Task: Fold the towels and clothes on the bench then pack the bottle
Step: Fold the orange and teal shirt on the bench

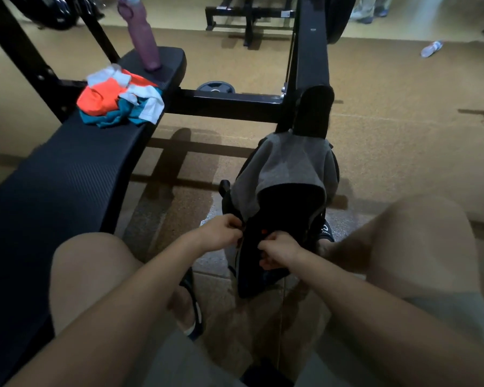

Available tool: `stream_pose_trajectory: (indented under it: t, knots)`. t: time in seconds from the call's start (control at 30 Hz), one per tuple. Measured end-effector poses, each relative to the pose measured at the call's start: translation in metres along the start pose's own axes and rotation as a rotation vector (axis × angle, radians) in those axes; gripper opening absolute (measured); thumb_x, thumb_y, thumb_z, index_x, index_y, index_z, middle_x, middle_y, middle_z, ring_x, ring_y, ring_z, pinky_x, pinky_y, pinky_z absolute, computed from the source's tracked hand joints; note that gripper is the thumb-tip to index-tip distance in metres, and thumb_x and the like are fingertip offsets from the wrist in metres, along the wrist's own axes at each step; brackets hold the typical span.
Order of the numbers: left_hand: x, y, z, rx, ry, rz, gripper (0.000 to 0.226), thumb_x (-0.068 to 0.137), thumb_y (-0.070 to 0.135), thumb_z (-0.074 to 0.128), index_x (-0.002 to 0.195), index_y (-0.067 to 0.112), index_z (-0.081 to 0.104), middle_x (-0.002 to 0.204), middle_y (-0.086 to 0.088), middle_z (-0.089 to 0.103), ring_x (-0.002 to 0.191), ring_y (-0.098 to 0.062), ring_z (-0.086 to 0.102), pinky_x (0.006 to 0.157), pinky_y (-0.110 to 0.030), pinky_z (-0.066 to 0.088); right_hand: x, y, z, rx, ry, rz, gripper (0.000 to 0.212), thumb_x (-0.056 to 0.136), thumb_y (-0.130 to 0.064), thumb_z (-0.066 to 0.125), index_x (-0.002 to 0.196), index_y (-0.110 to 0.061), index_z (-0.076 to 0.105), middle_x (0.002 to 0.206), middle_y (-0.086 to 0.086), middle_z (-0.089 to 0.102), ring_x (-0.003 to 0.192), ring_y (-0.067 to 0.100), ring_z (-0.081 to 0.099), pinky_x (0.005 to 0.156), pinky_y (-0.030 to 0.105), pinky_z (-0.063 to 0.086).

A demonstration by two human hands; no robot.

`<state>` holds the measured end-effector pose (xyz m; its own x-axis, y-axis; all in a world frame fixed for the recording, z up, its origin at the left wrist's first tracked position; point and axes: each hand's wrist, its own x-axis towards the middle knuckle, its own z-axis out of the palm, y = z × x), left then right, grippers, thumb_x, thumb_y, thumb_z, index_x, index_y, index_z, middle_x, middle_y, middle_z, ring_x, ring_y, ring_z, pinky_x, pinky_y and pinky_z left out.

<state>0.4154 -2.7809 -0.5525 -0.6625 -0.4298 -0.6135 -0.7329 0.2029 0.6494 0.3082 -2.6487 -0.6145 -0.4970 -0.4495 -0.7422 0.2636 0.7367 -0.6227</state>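
The bench runs off the left and bottom edges, so its near end is cut from view. Right of the bench, on the floor between the person's knees, stands a dark bag whose inside is too dark to read; a grey towel is draped over its top and far side, hiding that part. On the bench's far half lies a crumpled heap of clothes in orange, white and teal, unfolded, with its layers too tangled to count. Just beyond the heap, at the bench's far end, a purple bottle stands upright, blurred, its cap near the top edge. Right of the bench, the left hand has its fingers curled, pinching the bag's left edge at the opening. The right hand is curled too, gripping the bag's front edge; its fingertips are hidden in the dark fabric.
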Motion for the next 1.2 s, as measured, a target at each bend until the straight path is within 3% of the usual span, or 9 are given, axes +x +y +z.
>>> stream_pose_trajectory:
  t: [0.1, 0.2, 0.33, 0.53, 0.63, 0.93, 1.03, 1.1, 1.2]
  knots:
    - [-0.002, -0.001, -0.043, 0.082, 0.06, 0.048, 0.033, 0.096, 0.018, 0.062, 0.128, 0.02, 0.057, 0.12, -0.008, 0.065, 0.102, -0.017, 0.061, 0.09, -0.032, 0.051, -0.009, -0.051, 0.02, -0.034, -0.062, -0.159, 0.007, 0.095, -0.008, 0.055, 0.091, -0.012, 0.052, 0.068, 0.01, 0.055, 0.048, 0.018, 0.055, 0.051, 0.032, 0.051]
    - [-0.006, -0.009, -0.085, 0.095, 0.202, 0.068, 0.031, 0.096, 0.022, 0.063, 0.127, 0.024, 0.058, 0.119, 0.003, 0.063, 0.098, -0.006, 0.059, 0.08, -0.026, 0.048, -0.011, -0.106, 0.045, -0.082, -0.068, -0.332, 0.009, 0.093, -0.006, 0.053, 0.087, -0.012, 0.054, 0.071, 0.01, 0.06, 0.048, 0.013, 0.058, 0.048, 0.027, 0.05]
    - [-0.006, -0.018, -0.135, 0.077, 0.438, 0.056, 0.033, 0.096, 0.021, 0.061, 0.129, 0.021, 0.057, 0.122, 0.002, 0.063, 0.109, -0.016, 0.06, 0.093, -0.037, 0.052, -0.004, -0.168, 0.074, -0.245, -0.046, -0.522, 0.009, 0.094, -0.015, 0.057, 0.102, -0.018, 0.054, 0.088, 0.007, 0.067, 0.082, 0.023, 0.07, 0.076, 0.042, 0.062]
    - [0.015, -0.047, -0.206, 0.052, 0.639, -0.038, 0.054, 0.092, 0.023, 0.064, 0.143, 0.026, 0.046, 0.139, -0.002, 0.052, 0.123, -0.02, 0.055, 0.102, -0.045, 0.051, 0.037, -0.256, 0.124, -0.39, -0.058, -0.714, 0.059, 0.095, -0.017, 0.062, 0.147, -0.026, 0.038, 0.113, 0.003, 0.065, 0.102, 0.018, 0.065, 0.091, 0.041, 0.057]
    - [0.032, -0.065, -0.227, 0.102, 0.68, -0.09, 0.061, 0.091, 0.028, 0.063, 0.147, 0.03, 0.039, 0.137, -0.003, 0.05, 0.123, -0.024, 0.052, 0.104, -0.049, 0.047, 0.081, -0.299, 0.155, -0.424, -0.043, -0.776, 0.065, 0.092, -0.02, 0.063, 0.151, -0.026, 0.036, 0.139, 0.008, 0.055, 0.126, 0.024, 0.055, 0.105, 0.042, 0.049]
    - [0.069, -0.092, -0.256, 0.378, 0.673, -0.228, 0.07, 0.093, 0.041, 0.058, 0.153, 0.031, 0.024, 0.156, -0.011, 0.033, 0.141, -0.032, 0.031, 0.115, -0.047, 0.026, 0.182, -0.407, 0.232, -0.925, 0.243, -1.054, 0.078, 0.09, -0.05, 0.061, 0.157, -0.036, 0.024, 0.158, 0.016, 0.027, 0.144, 0.035, 0.029, 0.114, 0.044, 0.031]
    - [0.076, -0.097, -0.262, 0.377, 0.707, -0.208, 0.072, 0.094, 0.041, 0.057, 0.155, 0.027, 0.022, 0.157, -0.011, 0.031, 0.143, -0.031, 0.029, 0.117, -0.047, 0.024, 0.199, -0.414, 0.249, -1.001, 0.179, -1.002, 0.062, 0.089, -0.049, 0.06, 0.146, -0.03, 0.044, 0.143, 0.019, 0.046, 0.132, 0.039, 0.042, 0.105, 0.043, 0.038]
    - [0.074, -0.1, -0.264, 0.338, 0.728, -0.191, 0.072, 0.094, 0.039, 0.058, 0.155, 0.023, 0.022, 0.155, -0.01, 0.034, 0.141, -0.03, 0.032, 0.116, -0.046, 0.027, 0.199, -0.41, 0.253, -0.998, 0.208, -1.032, 0.036, 0.086, -0.037, 0.063, 0.119, -0.02, 0.065, 0.12, 0.015, 0.06, 0.114, 0.036, 0.055, 0.089, 0.039, 0.045]
    - [0.07, -0.106, -0.267, 0.195, 0.776, -0.139, 0.075, 0.091, 0.033, 0.062, 0.153, 0.017, 0.024, 0.149, -0.011, 0.04, 0.137, -0.031, 0.038, 0.112, -0.046, 0.034, 0.18, -0.393, 0.257, -0.837, 0.14, -1.017, 0.011, 0.076, -0.029, 0.068, 0.078, -0.018, 0.067, 0.088, 0.005, 0.068, 0.088, 0.027, 0.064, 0.072, 0.032, 0.048]
